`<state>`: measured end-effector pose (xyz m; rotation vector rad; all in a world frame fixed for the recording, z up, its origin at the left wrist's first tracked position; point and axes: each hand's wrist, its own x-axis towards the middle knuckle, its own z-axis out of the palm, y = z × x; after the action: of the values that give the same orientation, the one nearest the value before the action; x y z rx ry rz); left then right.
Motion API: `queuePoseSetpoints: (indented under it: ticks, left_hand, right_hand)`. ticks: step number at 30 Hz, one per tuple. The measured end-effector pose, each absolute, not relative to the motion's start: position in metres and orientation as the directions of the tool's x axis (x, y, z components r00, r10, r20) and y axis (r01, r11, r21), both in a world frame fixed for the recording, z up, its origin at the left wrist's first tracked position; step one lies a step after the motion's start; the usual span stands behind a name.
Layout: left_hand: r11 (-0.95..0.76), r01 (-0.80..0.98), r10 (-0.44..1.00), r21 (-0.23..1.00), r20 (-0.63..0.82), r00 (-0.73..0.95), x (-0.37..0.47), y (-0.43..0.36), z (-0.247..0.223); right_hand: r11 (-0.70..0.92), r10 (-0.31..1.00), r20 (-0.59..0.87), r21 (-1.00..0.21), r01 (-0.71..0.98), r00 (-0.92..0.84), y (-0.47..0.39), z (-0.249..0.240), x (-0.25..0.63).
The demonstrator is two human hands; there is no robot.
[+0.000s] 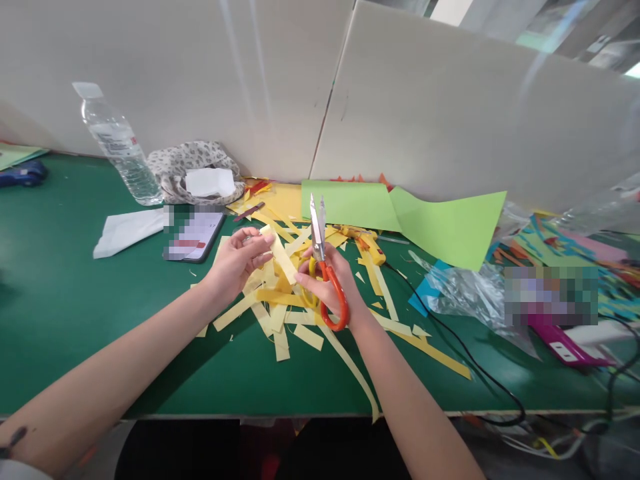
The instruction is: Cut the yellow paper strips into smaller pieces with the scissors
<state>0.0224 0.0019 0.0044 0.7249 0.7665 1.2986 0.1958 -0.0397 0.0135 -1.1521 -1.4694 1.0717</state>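
I've got one pale yellow paper strip raised over the bench, its upper end pinched between my left hand's thumb and fingers, my right hand's thumb and fingers closed at its lower end, both forearms reaching inward. That right hand also grips one pair of scissors, metal blades pointing away, red loop nearest me. Below lie many flat, straight-edged paper scraps; beyond, one yellow glue gun, smooth green paper, one phone and one ribbed clear bottle
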Motion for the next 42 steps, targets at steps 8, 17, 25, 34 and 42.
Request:
queuePoseSetpoints:
  ticks: [8,17,25,34,42]
  left_hand:
    - [0.14,-0.435,0.989,0.89,-0.104,0.105,0.021,0.005,0.002]
    - [0.215,-0.283,0.976,0.935,-0.197,0.092,0.022,0.007,-0.005]
    - [0.215,-0.239,0.974,0.947,-0.191,0.12,0.023,0.005,-0.008]
    - [0.168,-0.139,0.974,0.976,-0.142,0.18,0.02,0.01,-0.011]
    - [0.2,-0.077,0.966,0.977,-0.183,0.184,0.018,0.011,-0.01]
  right_hand:
    - [0.208,0.966,0.218,-0.975,0.083,0.137,-0.029,0.01,0.207]
    - [0.144,0.966,0.118,-0.984,-0.102,0.23,-0.018,-0.004,0.215]
    - [0.125,0.955,0.102,-0.99,-0.068,0.28,-0.016,-0.004,0.216]
    - [0.139,0.955,0.149,-0.989,0.058,0.257,-0.016,-0.001,0.219]
    - [0.118,0.948,0.133,-0.991,0.068,0.289,-0.018,0.002,0.217]
